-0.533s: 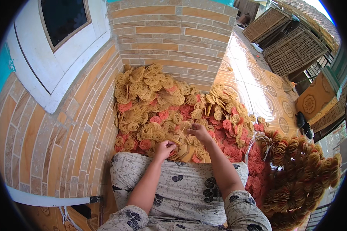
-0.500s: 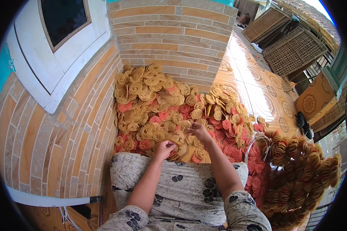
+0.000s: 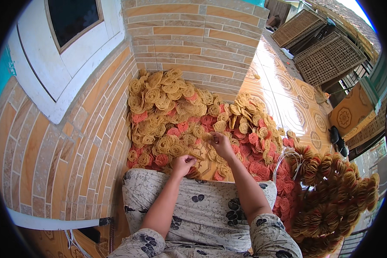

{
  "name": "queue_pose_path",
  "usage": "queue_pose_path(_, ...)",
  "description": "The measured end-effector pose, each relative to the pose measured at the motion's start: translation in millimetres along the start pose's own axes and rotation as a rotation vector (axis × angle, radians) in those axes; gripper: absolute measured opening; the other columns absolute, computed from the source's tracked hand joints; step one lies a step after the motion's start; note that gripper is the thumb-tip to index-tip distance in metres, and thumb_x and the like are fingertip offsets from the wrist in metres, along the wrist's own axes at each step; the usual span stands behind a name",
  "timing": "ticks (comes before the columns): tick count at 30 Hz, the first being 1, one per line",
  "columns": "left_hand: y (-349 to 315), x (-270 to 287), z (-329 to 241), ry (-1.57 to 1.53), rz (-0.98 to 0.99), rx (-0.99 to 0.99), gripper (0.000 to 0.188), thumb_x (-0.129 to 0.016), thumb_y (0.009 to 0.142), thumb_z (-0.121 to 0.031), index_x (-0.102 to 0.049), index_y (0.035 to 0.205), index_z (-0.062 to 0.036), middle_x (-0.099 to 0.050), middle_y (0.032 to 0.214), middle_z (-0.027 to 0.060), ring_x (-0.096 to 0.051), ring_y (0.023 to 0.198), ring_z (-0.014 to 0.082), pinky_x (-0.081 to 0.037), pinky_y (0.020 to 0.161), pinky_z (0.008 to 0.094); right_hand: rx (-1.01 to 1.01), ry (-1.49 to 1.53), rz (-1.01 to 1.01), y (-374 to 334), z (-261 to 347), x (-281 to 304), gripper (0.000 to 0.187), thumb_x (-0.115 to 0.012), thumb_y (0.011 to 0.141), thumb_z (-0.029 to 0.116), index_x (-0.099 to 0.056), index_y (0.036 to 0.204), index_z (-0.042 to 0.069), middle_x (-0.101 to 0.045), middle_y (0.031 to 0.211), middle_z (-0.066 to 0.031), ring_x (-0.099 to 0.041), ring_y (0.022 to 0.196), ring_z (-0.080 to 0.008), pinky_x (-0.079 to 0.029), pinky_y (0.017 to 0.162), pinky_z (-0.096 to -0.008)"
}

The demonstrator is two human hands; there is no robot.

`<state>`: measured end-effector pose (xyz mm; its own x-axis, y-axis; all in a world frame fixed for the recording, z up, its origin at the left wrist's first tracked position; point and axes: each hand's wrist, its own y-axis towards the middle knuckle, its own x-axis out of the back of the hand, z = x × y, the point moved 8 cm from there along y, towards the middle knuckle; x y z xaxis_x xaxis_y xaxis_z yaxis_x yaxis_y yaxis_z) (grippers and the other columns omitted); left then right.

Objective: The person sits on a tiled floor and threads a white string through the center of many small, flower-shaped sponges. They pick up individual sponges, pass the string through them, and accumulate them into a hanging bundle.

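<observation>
My left hand is closed in a pinch on the edge of a yellow swirled cracker, seen nearly edge-on above my lap. A little farther off and to the right, my right hand grips another yellow swirled cracker between thumb and fingers. Around both hands spreads a heap of round, lacy yellow crackers, with pink crackers mixed in. Beside my right forearm, a mass of pink crackers covers the floor. Which crackers lie under my left hand is hidden.
Strung bundles of yellow and pink crackers stand at the right, with white string at their near edge. A tiled wall closes off the back, another the left. Woven racks and dark shoes are at far right.
My right hand has turned slightly and moved a little left, bringing its cracker more into view. The left hand has hardly moved and keeps its pinch.
</observation>
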<state>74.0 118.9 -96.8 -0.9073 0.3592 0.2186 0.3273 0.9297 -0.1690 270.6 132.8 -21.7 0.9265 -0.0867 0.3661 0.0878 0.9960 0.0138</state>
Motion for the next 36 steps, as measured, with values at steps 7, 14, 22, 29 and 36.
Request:
queue_pose_path(7,-2,-7,3,-0.160,0.072,0.093,0.018,-0.069,0.087,-0.014,-0.068,0.094,0.0014,-0.066,0.080,0.0007,-0.056,0.071,0.0070,-0.044,0.067,0.0232,0.203,-0.284,0.110,-15,40,-4,0.020,-0.059,0.086,0.005,-0.066,0.104,0.002,-0.070,0.099,-0.0122,-0.067,0.090,-0.0227,-0.050,0.080,-0.0348)
queue_pose_path(14,2,1,2,-0.052,-0.041,0.058,0.019,-0.071,0.085,-0.017,-0.069,0.095,-0.0009,-0.065,0.077,-0.0002,-0.056,0.069,0.0073,-0.045,0.065,0.0234,0.080,-0.573,-0.260,4,3,25,0.031,-0.062,0.083,0.007,-0.063,0.114,0.009,-0.065,0.106,-0.0172,-0.062,0.096,-0.0316,-0.049,0.085,-0.0398)
queue_pose_path(22,5,-3,2,0.092,-0.022,0.001,0.020,-0.073,0.082,-0.017,-0.070,0.092,-0.0002,-0.068,0.076,0.0021,-0.059,0.066,0.0082,-0.046,0.061,0.0247,-0.204,-0.488,-0.102,8,-61,20,0.039,-0.073,0.077,0.013,-0.055,0.109,0.000,-0.066,0.095,-0.0123,-0.064,0.087,-0.0309,-0.049,0.079,-0.0414)
queue_pose_path(29,5,-7,6,0.080,0.019,0.030,0.020,-0.073,0.083,-0.017,-0.070,0.092,0.0002,-0.069,0.077,0.0026,-0.059,0.067,0.0074,-0.046,0.062,0.0248,-0.293,0.298,-0.011,4,-47,17,0.024,-0.071,0.082,0.003,-0.053,0.098,0.001,-0.062,0.091,-0.0045,-0.059,0.083,-0.0128,-0.047,0.075,-0.0268)
queue_pose_path(36,4,-7,2,0.020,0.011,0.010,0.022,-0.073,0.081,-0.020,-0.071,0.092,-0.0006,-0.070,0.078,0.0051,-0.062,0.067,0.0105,-0.048,0.064,0.0262,-0.228,0.304,-0.030,6,-32,17,0.021,-0.070,0.083,0.002,-0.054,0.095,0.004,-0.061,0.089,-0.0036,-0.059,0.084,-0.0120,-0.048,0.076,-0.0255)
